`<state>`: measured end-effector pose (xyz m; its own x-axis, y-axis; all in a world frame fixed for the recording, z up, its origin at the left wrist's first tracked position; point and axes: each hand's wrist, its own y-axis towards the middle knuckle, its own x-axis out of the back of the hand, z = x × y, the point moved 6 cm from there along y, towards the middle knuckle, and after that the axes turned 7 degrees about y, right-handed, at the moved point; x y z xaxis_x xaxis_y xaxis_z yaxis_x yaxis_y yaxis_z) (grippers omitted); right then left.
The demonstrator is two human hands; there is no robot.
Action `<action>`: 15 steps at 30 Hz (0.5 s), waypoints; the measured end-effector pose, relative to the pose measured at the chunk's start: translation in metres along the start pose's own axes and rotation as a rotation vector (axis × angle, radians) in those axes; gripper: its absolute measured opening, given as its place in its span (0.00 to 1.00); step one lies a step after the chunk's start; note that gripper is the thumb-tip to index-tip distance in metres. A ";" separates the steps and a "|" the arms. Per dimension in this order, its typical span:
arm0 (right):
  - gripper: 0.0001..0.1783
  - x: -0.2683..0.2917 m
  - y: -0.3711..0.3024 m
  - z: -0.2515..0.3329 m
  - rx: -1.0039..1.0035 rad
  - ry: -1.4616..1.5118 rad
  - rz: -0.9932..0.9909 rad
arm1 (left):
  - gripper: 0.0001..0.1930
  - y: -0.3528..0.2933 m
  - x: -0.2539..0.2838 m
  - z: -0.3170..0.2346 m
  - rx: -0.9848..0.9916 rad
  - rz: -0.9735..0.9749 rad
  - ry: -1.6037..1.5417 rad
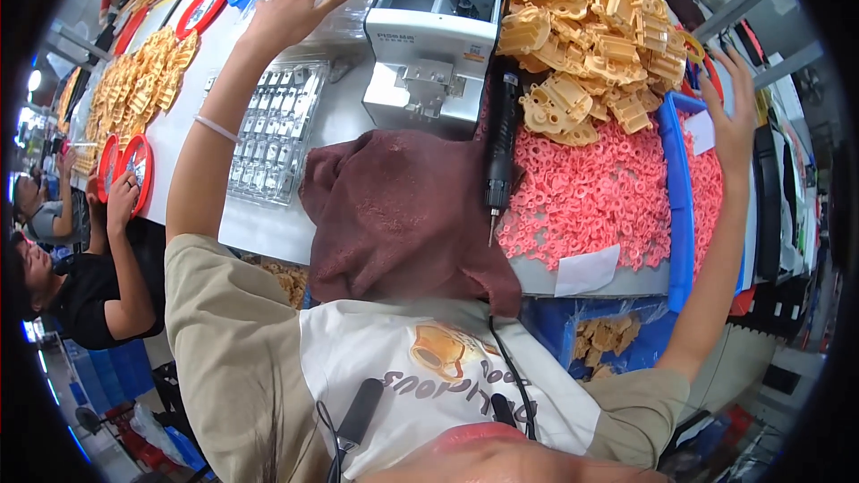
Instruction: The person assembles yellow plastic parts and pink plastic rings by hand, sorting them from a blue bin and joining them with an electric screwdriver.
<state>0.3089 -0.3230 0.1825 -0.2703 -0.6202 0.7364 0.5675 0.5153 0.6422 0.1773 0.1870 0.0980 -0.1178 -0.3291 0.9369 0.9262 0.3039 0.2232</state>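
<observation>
My left hand (293,16) is raised over clear plastic trays, left of a grey screw-feeder-like machine (431,45). Its fingers are spread and nothing is in them. On the far right, my right hand (735,112) reaches past a blue bin (677,206) of pink ring-shaped parts, its fingers stretched out near a red rim. I see nothing held in it. Beside the machine lies a black electric screwdriver (501,148), its bit toward me. A maroon cloth (394,206) drapes the table edge in front of me.
Yellow plastic housings (599,36) are heaped behind a spread of pink rings (586,188). A white paper slip (587,270) lies at the front edge. Left of the machine is a clear tray of small metal parts (276,130). A co-worker (107,277) handles red round trays (136,170).
</observation>
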 end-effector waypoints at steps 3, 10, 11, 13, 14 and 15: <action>0.21 0.044 -0.047 -0.019 -0.252 0.044 -0.013 | 0.35 0.000 0.004 -0.013 0.020 0.006 0.054; 0.20 0.116 -0.182 -0.032 -0.581 0.193 -0.017 | 0.35 -0.016 -0.008 0.006 -0.015 -0.041 0.068; 0.20 0.128 -0.203 -0.032 -0.622 0.181 -0.040 | 0.35 -0.017 -0.011 0.007 -0.018 -0.041 0.063; 0.20 0.140 -0.241 -0.023 -0.664 0.177 -0.059 | 0.34 -0.023 -0.012 0.012 0.010 -0.090 0.084; 0.20 0.142 -0.263 -0.023 -0.779 0.243 -0.149 | 0.34 -0.024 -0.014 0.010 0.012 -0.087 0.090; 0.20 0.143 -0.283 -0.024 -0.893 0.309 -0.240 | 0.33 -0.024 -0.016 0.008 0.030 -0.098 0.082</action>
<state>0.1277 -0.5716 0.1007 -0.3119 -0.8435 0.4374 0.9391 -0.2039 0.2765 0.1540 0.1918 0.0801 -0.1769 -0.4301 0.8853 0.9003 0.2929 0.3221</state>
